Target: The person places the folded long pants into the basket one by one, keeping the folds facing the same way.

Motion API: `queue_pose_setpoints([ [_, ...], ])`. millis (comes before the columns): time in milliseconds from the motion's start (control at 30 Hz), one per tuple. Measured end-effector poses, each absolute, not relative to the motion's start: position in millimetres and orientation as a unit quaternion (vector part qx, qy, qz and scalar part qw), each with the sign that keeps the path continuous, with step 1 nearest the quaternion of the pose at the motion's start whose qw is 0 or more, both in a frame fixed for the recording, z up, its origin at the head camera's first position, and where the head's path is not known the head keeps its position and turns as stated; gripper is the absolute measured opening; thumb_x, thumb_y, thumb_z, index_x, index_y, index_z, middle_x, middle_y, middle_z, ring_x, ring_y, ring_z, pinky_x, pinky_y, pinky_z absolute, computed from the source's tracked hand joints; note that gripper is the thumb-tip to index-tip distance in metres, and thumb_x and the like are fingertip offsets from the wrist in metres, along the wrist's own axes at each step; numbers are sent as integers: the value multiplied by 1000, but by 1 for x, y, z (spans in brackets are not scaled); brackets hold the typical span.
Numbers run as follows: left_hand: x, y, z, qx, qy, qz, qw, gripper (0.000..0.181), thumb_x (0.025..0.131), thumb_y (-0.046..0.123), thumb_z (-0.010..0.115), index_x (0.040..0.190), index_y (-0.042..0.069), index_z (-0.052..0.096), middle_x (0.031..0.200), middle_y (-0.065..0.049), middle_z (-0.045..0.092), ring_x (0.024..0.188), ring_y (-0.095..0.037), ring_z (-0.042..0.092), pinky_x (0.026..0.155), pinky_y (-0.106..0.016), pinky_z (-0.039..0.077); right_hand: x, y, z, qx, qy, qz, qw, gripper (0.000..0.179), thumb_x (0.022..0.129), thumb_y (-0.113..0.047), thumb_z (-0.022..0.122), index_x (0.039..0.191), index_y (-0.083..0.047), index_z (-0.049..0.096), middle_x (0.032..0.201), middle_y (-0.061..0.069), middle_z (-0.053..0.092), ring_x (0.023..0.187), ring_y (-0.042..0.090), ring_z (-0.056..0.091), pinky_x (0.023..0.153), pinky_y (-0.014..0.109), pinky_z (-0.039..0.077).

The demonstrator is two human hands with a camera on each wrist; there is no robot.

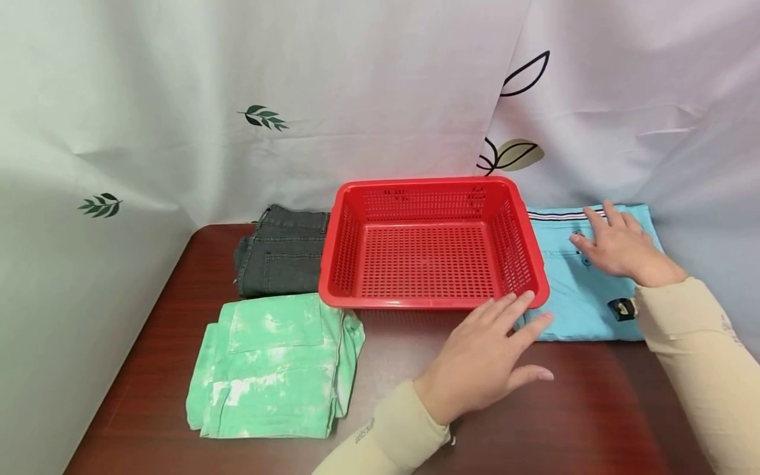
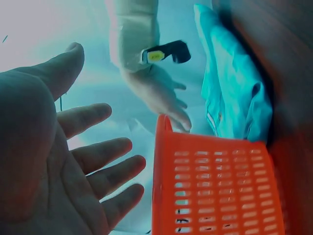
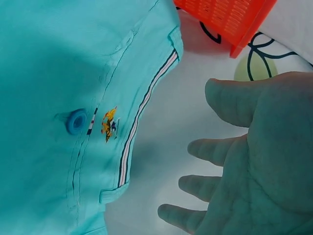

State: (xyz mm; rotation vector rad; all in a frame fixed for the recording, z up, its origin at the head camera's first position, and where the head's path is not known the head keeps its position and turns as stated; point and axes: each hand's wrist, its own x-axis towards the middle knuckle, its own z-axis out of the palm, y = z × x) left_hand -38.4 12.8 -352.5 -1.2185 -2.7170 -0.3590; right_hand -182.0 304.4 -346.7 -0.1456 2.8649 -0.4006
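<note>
A red perforated basket (image 1: 424, 260) stands on the table with nothing inside it. My left hand (image 1: 479, 359) hovers by its near right corner, fingers spread and straight; in the left wrist view that palm (image 2: 34, 161) faces the basket wall (image 2: 220, 191) without holding anything. To the right of the basket lie folded light-blue trousers (image 1: 564, 290), partly hidden by the basket. Over their upper part is my right hand (image 1: 623, 247), fingers extended. The right wrist view shows its fingers apart from the striped waistband (image 3: 139, 117), a blue button (image 3: 76, 121) and a small embroidered emblem (image 3: 109, 125).
Green-and-white folded trousers (image 1: 273, 369) lie at the front left. Behind them, dark grey folded jeans (image 1: 291, 257) sit against the basket's left side. A pale curtain (image 1: 356, 86) with leaf prints encloses the back and sides of the brown table (image 1: 148, 369).
</note>
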Motion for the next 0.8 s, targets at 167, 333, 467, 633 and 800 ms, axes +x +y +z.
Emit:
queue_pose_setpoints([
  [167,-38,20,-356,-421,-897,-115,74,66,100,59,50,154,22,44,159,-5,38,147,-17,33,121,-26,14,-189,307,-346,-65,981,-126,130,79,104,-34,47,152,15,8,154,44,-4,137,66,2,105,78,12],
  [333,-37,26,-359,-439,-887,-93,108,60,100,56,52,150,23,50,154,-2,46,142,-14,40,119,-24,19,-196,311,-350,-70,979,-127,141,79,104,-33,47,152,15,7,153,45,-4,137,66,2,106,78,11],
  [467,-35,32,-363,-452,-883,-74,101,57,100,56,53,148,26,52,150,3,50,139,-10,44,117,-22,25,-200,315,-354,-69,978,-132,149,78,105,-32,46,152,15,6,153,44,-4,137,66,2,106,78,9],
  [633,-35,40,-370,-458,-885,-42,68,56,100,57,51,149,29,51,150,7,50,138,-7,43,114,-21,29,-207,316,-357,-74,977,-128,156,76,103,-25,50,151,16,9,152,46,-1,136,66,4,107,77,11],
  [800,-37,49,-376,-449,-893,-16,35,57,99,59,51,149,32,49,151,8,47,140,-7,40,114,-22,30,-218,312,-358,-87,976,-117,162,70,100,-14,51,148,20,15,150,49,2,136,67,4,109,74,10],
])
